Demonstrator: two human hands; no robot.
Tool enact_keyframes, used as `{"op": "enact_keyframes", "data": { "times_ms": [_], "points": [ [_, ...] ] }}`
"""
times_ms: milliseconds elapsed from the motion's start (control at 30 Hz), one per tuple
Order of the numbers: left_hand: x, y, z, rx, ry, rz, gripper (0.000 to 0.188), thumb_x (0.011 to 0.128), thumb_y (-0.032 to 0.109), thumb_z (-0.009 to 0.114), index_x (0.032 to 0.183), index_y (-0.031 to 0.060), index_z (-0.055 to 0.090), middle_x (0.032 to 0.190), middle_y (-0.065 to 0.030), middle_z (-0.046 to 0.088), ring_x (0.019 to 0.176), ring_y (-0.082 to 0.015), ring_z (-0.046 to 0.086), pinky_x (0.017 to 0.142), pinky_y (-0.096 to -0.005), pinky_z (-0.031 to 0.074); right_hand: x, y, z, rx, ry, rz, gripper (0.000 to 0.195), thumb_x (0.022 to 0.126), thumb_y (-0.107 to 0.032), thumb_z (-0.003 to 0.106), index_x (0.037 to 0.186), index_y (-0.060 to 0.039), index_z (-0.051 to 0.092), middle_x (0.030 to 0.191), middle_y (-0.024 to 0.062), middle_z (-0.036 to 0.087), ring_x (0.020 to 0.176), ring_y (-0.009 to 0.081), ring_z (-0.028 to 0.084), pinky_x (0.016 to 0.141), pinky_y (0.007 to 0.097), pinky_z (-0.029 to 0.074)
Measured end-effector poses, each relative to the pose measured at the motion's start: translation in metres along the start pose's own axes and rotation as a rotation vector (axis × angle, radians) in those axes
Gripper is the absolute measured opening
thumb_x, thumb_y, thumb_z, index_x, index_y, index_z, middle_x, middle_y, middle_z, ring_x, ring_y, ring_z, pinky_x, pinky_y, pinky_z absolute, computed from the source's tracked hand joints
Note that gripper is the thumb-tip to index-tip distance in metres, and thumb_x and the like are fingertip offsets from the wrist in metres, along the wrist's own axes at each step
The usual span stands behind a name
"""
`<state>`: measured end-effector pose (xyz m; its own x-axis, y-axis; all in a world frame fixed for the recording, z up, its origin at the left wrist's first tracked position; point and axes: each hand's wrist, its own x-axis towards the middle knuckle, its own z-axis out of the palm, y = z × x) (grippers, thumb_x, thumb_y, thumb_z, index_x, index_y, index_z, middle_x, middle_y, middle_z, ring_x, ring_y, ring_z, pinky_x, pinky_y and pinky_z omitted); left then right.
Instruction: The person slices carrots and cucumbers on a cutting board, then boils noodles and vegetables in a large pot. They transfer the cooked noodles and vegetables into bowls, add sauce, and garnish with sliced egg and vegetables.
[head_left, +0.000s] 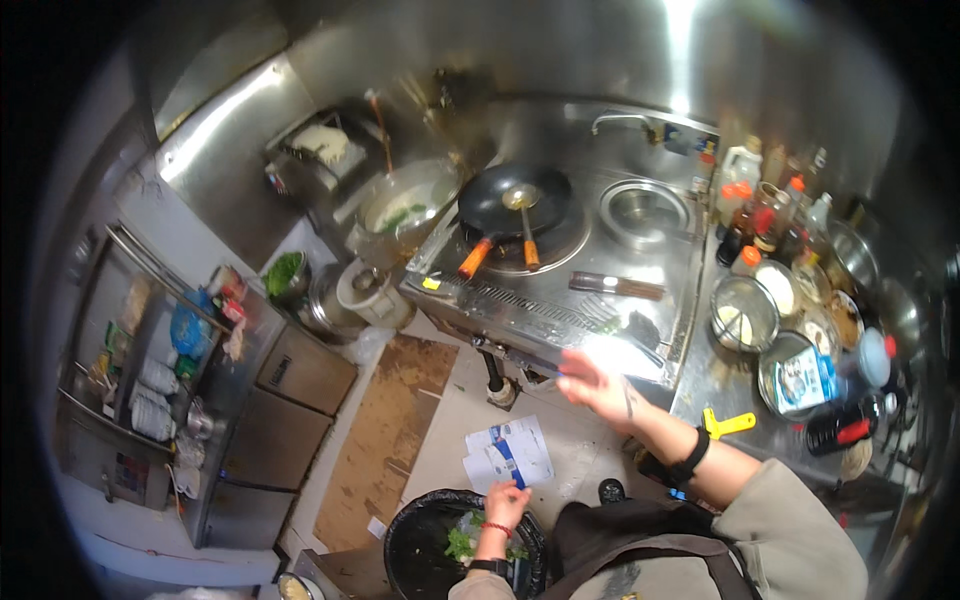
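Note:
My left hand (505, 504), with a red cord bracelet and a black wristband, is over a bin (405, 525) lined with a black plastic bag. Its fingers look curled, and whether anything is in them is hidden. Leafy green scraps (459, 543) lie in the bin below it. Blurred, my right hand (596, 386) hangs empty with fingers apart, just off the front edge of the steel stove (517, 300). On the stove a black wok (480, 202) holds a ladle (521, 199); both have orange-brown handles. A dark brush-like tool (616, 285) lies nearer its front.
Sauce bottles (750, 217), steel bowls (742, 311) and a yellow peeler (727, 424) crowd the right counter. Flattened cardboard (379, 442) and a printed carton (510, 454) lie on the floor. A large pot (409, 202) stands left of the stove, a shelf with stacked bowls (154, 412) further left.

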<state>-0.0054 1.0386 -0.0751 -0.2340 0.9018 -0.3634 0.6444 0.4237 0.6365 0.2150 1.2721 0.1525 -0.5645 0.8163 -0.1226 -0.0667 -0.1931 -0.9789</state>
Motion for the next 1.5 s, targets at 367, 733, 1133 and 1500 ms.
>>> {"op": "enact_keyframes", "data": {
  "times_ms": [367, 733, 1133, 1500],
  "points": [
    [0.345, -0.032, -0.043, -0.463, 0.259, -0.098, 0.047, 0.076, 0.023, 0.076, 0.119, 0.0057, 0.064, 0.12, -0.0206, 0.062, 0.121, -0.0353, 0.052, 0.105, -0.041, 0.039, 0.244, 0.038, -0.053, 0.502, 0.563, 0.363, 0.05, 0.093, -0.042, 0.06, 0.127, -0.0058, 0.05, 0.114, 0.0141, 0.06, 0.107, 0.0275, 0.062, 0.091, 0.0464, 0.05],
    [0.546, -0.115, -0.069, -0.399, -0.14, -0.275, 0.055, 0.066, 0.012, 0.083, 0.113, -0.0085, 0.062, 0.111, -0.0258, 0.066, 0.106, -0.0353, 0.064, 0.09, -0.038, 0.051, 0.327, -0.005, -0.054, 0.438, 0.545, 0.543, 0.032, 0.099, -0.03, 0.051, 0.113, -0.0013, 0.056, 0.069, -0.0017, 0.049, 0.043, 0.0031, 0.032, 0.036, 0.0181, 0.023],
    [0.534, -0.08, -0.094, -0.374, -0.017, -0.309, 0.059, 0.07, 0.005, 0.08, 0.125, 0.0027, 0.057, 0.109, -0.0095, 0.068, 0.097, -0.018, 0.065, 0.083, -0.0305, 0.053, 0.313, -0.022, -0.054, -0.086, 0.661, 0.466, 0.024, 0.095, -0.026, 0.059, 0.106, -0.0049, 0.059, 0.065, 0.0001, 0.05, 0.04, 0.0069, 0.037, 0.034, 0.0211, 0.027],
    [0.532, -0.091, -0.066, -0.284, 0.237, -0.205, 0.054, 0.066, 0.018, 0.083, 0.116, 0.0071, 0.066, 0.108, -0.017, 0.069, 0.103, -0.0314, 0.066, 0.088, -0.0356, 0.052, 0.298, -0.022, -0.073, -0.256, 0.66, 0.38, 0.02, 0.095, -0.025, 0.058, 0.094, -0.0047, 0.057, 0.065, -0.0006, 0.048, 0.04, 0.0073, 0.039, 0.035, 0.0226, 0.028]
  ]
}}
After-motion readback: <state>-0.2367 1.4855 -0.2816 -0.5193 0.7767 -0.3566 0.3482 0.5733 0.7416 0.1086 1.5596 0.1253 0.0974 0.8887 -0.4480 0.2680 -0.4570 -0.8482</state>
